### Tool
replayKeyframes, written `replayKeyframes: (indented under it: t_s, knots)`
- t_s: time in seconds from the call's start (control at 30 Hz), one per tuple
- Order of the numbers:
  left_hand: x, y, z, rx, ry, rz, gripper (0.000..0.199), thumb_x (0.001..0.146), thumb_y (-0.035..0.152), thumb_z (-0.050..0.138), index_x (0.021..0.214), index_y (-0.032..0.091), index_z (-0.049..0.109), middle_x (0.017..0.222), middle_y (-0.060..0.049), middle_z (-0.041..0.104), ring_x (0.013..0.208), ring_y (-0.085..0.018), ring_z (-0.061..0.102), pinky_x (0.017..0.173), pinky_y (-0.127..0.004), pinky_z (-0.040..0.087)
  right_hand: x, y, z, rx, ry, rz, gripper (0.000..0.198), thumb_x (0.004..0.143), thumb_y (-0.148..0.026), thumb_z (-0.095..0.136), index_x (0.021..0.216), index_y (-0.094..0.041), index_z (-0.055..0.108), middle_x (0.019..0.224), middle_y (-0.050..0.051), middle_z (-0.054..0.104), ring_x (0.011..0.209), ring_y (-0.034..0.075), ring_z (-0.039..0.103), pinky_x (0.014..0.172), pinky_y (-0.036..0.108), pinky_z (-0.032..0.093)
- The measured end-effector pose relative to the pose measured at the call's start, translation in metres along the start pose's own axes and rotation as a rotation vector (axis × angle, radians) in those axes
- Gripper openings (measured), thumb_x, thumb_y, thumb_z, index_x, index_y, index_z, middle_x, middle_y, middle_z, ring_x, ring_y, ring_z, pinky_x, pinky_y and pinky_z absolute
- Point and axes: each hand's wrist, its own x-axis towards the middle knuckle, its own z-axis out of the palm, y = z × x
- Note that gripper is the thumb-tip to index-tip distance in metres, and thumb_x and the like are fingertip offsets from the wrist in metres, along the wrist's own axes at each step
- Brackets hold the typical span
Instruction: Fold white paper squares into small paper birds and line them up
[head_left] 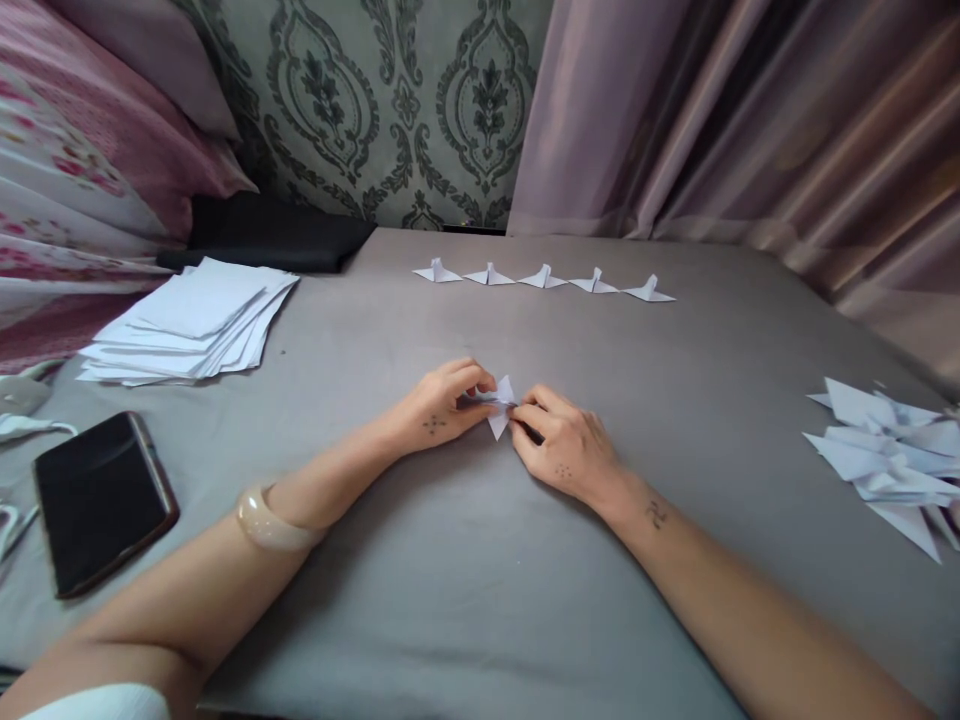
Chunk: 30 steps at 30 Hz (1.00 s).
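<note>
A small folded white paper figure is held between my two hands, just above or on the grey cloth in the middle. Its pointed flaps stick out toward the back and toward me. My left hand pinches its left side between thumb and fingers. On the right side, the bent fingers of my right hand close on a narrow tip. My fingers cover both ends of the figure. Farther back, several finished-looking paper birds stand in a row with their wings spread.
At the left lies a stack of white paper sheets, with a black folded cloth behind it. A phone and white cables are nearer me. Several folded paper pieces are heaped at the right edge. Curtains hang behind the grey surface.
</note>
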Motion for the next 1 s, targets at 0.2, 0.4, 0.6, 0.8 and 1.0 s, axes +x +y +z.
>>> replayKeyframes:
  t_s: [0.2, 0.4, 0.6, 0.8, 1.0]
  knots:
    - [0.001, -0.007, 0.008, 0.126, -0.085, 0.059, 0.014, 0.093, 0.024, 0.051, 0.096, 0.018, 0.064, 0.094, -0.006, 0.065, 0.084, -0.015, 0.06, 0.075, -0.025, 0.048, 0.002, 0.002, 0.0, 0.141, 0.024, 0.192, 0.012, 0.086, -0.028, 0.058, 0.095, -0.023, 0.063, 0.084, 0.001, 0.066, 0.068, 0.013, 0.059, 0.062, 0.026, 0.038]
    - [0.002, -0.007, 0.008, 0.184, -0.095, 0.053, 0.022, 0.096, 0.029, 0.047, 0.095, 0.018, 0.066, 0.098, -0.008, 0.064, 0.085, -0.016, 0.061, 0.076, -0.027, 0.048, 0.008, 0.004, 0.002, 0.19, -0.033, 0.188, 0.018, 0.091, -0.031, 0.055, 0.103, -0.029, 0.068, 0.096, 0.002, 0.066, 0.074, 0.014, 0.062, 0.066, 0.027, 0.041]
    - [0.004, -0.009, 0.009, 0.239, -0.114, 0.079, 0.026, 0.099, 0.029, 0.042, 0.089, 0.016, 0.063, 0.093, -0.008, 0.062, 0.086, -0.017, 0.059, 0.078, -0.028, 0.047, 0.013, 0.007, 0.004, 0.19, -0.089, 0.192, 0.017, 0.093, -0.028, 0.053, 0.097, -0.027, 0.07, 0.098, 0.001, 0.066, 0.075, 0.013, 0.061, 0.066, 0.026, 0.04]
    - [0.004, -0.006, 0.01, 0.403, -0.106, 0.158, 0.033, 0.101, 0.03, 0.033, 0.094, 0.012, 0.061, 0.094, -0.012, 0.061, 0.083, -0.02, 0.055, 0.076, -0.031, 0.046, 0.017, 0.01, 0.002, 0.025, -0.096, 0.031, 0.025, 0.097, -0.028, 0.043, 0.1, -0.021, 0.067, 0.101, 0.006, 0.064, 0.077, 0.016, 0.06, 0.06, 0.028, 0.035]
    - [0.01, -0.008, 0.008, 0.127, -0.076, -0.041, 0.012, 0.09, 0.025, 0.056, 0.085, 0.016, 0.062, 0.086, -0.004, 0.061, 0.071, -0.013, 0.056, 0.066, -0.023, 0.043, 0.021, 0.012, 0.004, 0.177, -0.117, 0.142, 0.015, 0.092, -0.028, 0.055, 0.091, -0.023, 0.068, 0.095, 0.002, 0.064, 0.074, 0.014, 0.058, 0.066, 0.027, 0.038]
